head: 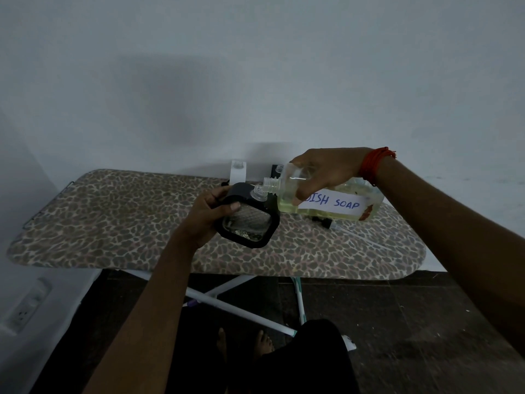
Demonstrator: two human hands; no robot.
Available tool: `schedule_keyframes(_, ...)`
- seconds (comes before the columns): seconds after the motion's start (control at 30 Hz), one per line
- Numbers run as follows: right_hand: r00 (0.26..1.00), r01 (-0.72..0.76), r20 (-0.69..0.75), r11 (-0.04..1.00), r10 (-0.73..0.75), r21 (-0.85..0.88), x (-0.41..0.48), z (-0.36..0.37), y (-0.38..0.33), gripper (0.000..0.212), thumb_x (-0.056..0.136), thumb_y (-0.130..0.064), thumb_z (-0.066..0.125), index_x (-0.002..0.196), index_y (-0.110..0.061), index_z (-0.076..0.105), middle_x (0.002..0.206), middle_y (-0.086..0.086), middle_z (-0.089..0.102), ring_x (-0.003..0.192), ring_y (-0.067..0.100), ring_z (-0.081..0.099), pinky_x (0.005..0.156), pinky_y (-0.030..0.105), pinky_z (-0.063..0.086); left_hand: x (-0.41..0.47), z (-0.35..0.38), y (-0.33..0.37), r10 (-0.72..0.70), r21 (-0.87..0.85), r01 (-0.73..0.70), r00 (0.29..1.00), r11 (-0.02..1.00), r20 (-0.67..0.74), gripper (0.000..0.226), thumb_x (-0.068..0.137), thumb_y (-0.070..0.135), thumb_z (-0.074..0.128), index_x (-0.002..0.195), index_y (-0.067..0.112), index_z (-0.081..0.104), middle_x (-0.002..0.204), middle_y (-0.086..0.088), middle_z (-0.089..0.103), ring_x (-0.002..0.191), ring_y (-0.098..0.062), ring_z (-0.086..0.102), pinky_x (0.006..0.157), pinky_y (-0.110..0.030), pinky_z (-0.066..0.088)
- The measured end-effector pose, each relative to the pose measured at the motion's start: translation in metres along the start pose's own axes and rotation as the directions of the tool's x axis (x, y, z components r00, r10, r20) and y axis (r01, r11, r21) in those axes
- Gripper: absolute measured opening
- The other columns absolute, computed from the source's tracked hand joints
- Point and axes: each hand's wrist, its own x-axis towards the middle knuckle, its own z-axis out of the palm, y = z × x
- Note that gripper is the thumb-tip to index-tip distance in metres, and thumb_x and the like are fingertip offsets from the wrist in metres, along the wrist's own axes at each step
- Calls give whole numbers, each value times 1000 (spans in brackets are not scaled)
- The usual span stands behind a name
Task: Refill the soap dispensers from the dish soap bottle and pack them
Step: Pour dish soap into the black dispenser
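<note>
Dish soap bottle tipped to the open neck of a hand-held dispenser, above a leopard-print ironing board.

The left hand (210, 211) grips a clear soap dispenser (247, 223) with a black frame, fingers and thumb curled round its upper corner, holding it tilted above the ironing board (113, 223). Its capless neck sits just under the threaded mouth of the dish soap bottle (326, 201), which lies nearly on its side in the air, yellow liquid pooled along its lower wall. The right hand (326, 172) clasps that bottle from above, a red thread band (375, 163) at the wrist. Under the bottle a black pump head (322, 223) lies on the board. Whether soap is flowing cannot be told.
</note>
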Motion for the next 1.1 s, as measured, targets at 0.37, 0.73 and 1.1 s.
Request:
schedule_keyframes(0.37,1000,10,9,1000,-10,6,0,0,0,28,77,-37,83,100,-27,71,89,2,66,72,10,57,68,26,45,0,1,0,5,-14,-5,1000,1000,-5,64,58,35,92,113,11,69,104,-8,72,97,-24,68,78,-34,56)
schedule_keyframes(0.73,1000,29,9,1000,-29,4,1,-1,1,36,71,-48,80,100,-29,71,95,15,69,72,15,58,67,30,46,0,4,5,12,-11,-12,1000,1000,9,57,58,36,92,108,18,74,103,-6,73,97,-23,69,79,-33,56)
schedule_keyframes(1.1,999,38,22,999,-38,6,2,-2,4,26,75,-44,81,98,-33,71,84,1,70,69,9,59,64,21,45,-1,5,6,26,-17,-25,999,1000,35,58,63,35,90,113,14,71,105,-8,72,98,-25,69,80,-34,56)
